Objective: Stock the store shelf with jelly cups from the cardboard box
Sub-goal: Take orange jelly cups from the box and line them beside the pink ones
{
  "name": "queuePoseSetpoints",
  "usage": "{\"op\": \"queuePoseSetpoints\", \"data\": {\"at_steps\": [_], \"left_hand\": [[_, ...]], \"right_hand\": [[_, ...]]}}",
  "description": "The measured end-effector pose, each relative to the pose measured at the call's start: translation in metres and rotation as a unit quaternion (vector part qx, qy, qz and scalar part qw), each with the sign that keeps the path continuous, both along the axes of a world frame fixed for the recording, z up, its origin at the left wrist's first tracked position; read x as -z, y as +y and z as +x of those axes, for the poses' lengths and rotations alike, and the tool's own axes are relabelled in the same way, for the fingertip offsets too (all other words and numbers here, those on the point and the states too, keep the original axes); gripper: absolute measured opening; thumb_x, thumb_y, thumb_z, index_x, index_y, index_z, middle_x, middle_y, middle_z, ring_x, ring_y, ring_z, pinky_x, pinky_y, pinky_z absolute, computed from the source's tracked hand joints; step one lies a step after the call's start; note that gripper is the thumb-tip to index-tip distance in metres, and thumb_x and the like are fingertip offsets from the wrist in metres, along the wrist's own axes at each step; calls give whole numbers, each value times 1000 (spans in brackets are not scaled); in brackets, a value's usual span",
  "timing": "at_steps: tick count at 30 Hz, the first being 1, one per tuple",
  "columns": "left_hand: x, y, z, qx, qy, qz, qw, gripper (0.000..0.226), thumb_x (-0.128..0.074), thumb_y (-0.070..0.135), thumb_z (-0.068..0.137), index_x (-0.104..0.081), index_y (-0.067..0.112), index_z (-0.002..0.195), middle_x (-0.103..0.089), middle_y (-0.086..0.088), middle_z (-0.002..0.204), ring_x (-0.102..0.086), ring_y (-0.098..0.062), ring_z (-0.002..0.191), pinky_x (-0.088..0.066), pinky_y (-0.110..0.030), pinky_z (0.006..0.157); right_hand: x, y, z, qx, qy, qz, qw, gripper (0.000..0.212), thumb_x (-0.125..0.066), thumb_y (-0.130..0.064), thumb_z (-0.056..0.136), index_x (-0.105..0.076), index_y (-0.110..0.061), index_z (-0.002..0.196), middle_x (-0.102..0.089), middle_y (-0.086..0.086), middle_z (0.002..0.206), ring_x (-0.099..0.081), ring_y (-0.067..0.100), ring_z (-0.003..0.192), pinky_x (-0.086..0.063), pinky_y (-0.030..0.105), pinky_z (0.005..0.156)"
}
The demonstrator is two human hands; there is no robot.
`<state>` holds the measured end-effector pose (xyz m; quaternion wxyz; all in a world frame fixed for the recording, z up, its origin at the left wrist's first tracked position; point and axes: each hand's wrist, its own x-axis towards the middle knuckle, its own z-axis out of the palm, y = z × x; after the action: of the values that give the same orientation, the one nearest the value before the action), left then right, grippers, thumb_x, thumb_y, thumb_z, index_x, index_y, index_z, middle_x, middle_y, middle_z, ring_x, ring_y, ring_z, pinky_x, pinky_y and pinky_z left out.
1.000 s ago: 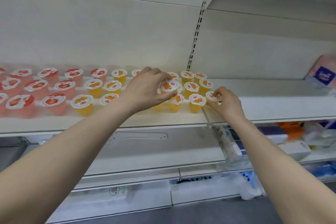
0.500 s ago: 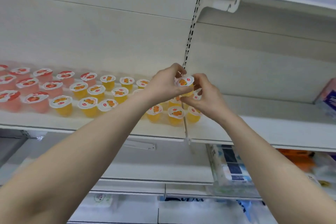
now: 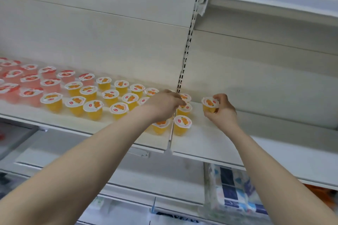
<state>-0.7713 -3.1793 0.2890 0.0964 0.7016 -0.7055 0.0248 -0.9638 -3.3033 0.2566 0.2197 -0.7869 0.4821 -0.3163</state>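
Right hand (image 3: 221, 110) curls around 1 orange jelly cup (image 3: 210, 103) near the shelf (image 3: 210, 142) back edge, while left hand (image 3: 164, 104) touches a neighbouring cup (image 3: 185, 110), grip unclear; best set it upright, close beside the row.

Orange jelly cups (image 3: 118, 108) — seventeen in sight on the shelf (image 3: 210, 142), plus one held cup (image 3: 210, 103) in the right hand (image 3: 222, 113); the left hand (image 3: 164, 102) covers part of a row. Red jelly cups (image 3: 50, 82) — about twelve, the far-left ones too blurred to count surely. Hands: two.
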Motion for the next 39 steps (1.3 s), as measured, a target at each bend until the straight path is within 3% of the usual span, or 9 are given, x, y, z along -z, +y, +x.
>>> {"op": "queuePoseSetpoints", "data": {"at_steps": [4, 12, 18, 22, 28, 33, 35, 39], "left_hand": [[14, -11, 1, 24, -54, 1, 998, 54, -44, 1, 92, -55, 33, 134, -52, 7, 142, -40, -23, 131, -31, -37, 108], [23, -16, 3, 16, -50, -26, 998, 49, -46, 3, 93, -60, 32, 129, -59, 6, 135, -43, -22, 130, -34, -37, 107], [28, -17, 4, 18, -48, -50, 997, 43, -48, 6, 93, -63, 31, 126, -63, 5, 129, -48, -21, 125, -37, -36, 105], [26, -15, 1, 17, -40, -45, 998, 38, -46, 13, 97, -61, 28, 129, -61, 5, 132, -45, -21, 129, -33, -34, 108], [14, 3, 10, -15, -30, -71, 997, 36, -44, 27, 101, -54, 25, 135, -54, 1, 139, -41, -22, 133, -30, -32, 110], [1, 44, 35, -25, -71, -163, 984, 31, -56, 27, 92, -67, 15, 119, -68, -6, 114, -60, -31, 108, -44, -37, 95], [-2, 69, 50, -37, -93, -181, 978, 32, -55, 32, 89, -70, 14, 111, -70, -7, 105, -63, -32, 98, -48, -38, 89], [-5, 134, 88, -62, -120, -173, 976, 40, -44, 40, 92, -69, 16, 110, -69, -5, 106, -62, -31, 99, -50, -40, 88]], "right_hand": [[18, -15, 6, -36, 51, 9, 998, 48, -71, -31, 81, -48, -23, 123, -65, -1, 113, -61, 25, 103, -38, 26, 76], [33, -28, 26, -37, 37, 23, 998, 37, -69, -32, 84, -51, -25, 116, -64, -1, 114, -62, 25, 98, -50, 36, 85], [35, -33, 31, -45, 46, 15, 998, 37, -67, -31, 88, -48, -22, 119, -61, 3, 118, -60, 27, 101, -47, 34, 82], [32, -36, 29, -55, 107, -7, 993, 42, -67, -30, 87, -48, -21, 123, -56, 6, 123, -52, 27, 112, -44, 35, 85], [10, -30, 22, -96, 214, -130, 963, 50, -67, -33, 87, -51, -18, 132, -49, 8, 134, -45, 32, 120, -41, 39, 95], [-12, 3, 29, -146, 227, -312, 911, 47, -74, -29, 82, -60, -9, 123, -60, 15, 119, -56, 39, 108, -45, 44, 84], [-26, 25, 43, -167, 236, -336, 896, 46, -69, -31, 85, -59, -10, 125, -60, 13, 121, -55, 36, 111, -43, 44, 89], [-46, 79, 88, -224, 225, -386, 866, 47, -62, -36, 90, -56, -10, 129, -60, 14, 123, -54, 36, 115, -43, 46, 93]]}}
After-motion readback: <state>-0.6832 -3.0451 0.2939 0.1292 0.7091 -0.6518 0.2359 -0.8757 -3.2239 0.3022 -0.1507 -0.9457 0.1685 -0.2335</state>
